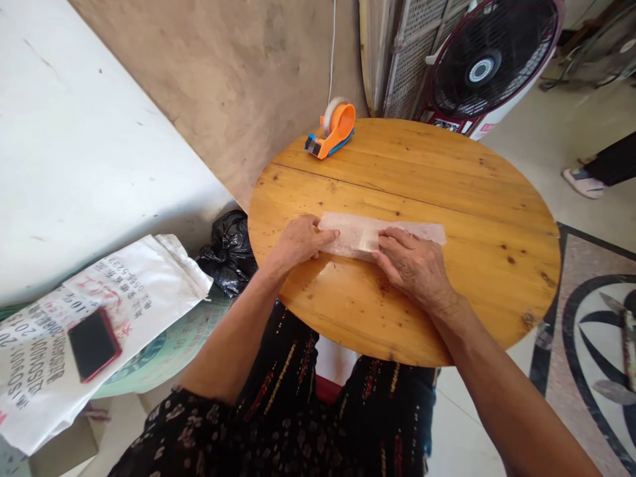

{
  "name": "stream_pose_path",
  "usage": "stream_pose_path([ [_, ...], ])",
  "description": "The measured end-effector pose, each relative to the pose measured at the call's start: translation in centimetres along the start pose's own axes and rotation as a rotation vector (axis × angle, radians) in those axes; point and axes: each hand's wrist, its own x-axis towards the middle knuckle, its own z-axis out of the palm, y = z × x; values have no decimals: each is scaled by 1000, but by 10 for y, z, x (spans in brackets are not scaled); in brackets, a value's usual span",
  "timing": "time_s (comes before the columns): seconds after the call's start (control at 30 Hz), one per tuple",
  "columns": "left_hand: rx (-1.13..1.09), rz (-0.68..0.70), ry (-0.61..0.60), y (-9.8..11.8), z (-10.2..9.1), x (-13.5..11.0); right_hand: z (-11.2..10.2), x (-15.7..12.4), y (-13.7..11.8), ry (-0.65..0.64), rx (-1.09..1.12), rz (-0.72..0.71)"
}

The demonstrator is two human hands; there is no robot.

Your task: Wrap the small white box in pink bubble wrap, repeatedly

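Note:
A flat strip of translucent white wrapping film [348,230] lies crosswise on the round wooden table [477,291] in front of me. Something paler shows through near its middle, but I cannot make out what. My left hand [301,241] grips the left end, its thumb lying on top of the film. Over the middle and right part, my right hand [415,262] is bent with its fingers together, gripping the film at its near edge. The right hand covers some of the strip, while its far right end sticks out beyond the knuckles.
An orange and blue tape dispenser [338,129] with a roll stands at the table's far left edge. To my left are a white printed sack [163,278], a phone [94,344] and a black plastic bag [229,248]. A fan [489,66] stands behind the table; a person's foot [583,182] shows at right.

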Motion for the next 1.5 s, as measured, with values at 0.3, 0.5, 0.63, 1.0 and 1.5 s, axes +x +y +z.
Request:
stream_pose_path([
  [0.3,-241,-20,-148,4,5,7,-2,1,-2,25,9,-6],
  [0.5,-284,13,-103,6,8,4,-3,0,-2,-16,21,13],
  [0.63,-264,88,-21,8,13,5,0,-2,-1,4,43,7],
  [1.0,-166,38,-59,17,26,11,-1,-1,-2,-8,59,15],
  [1.5,62,133,126,22,40,13,-3,1,-3,3,-12,-19],
])
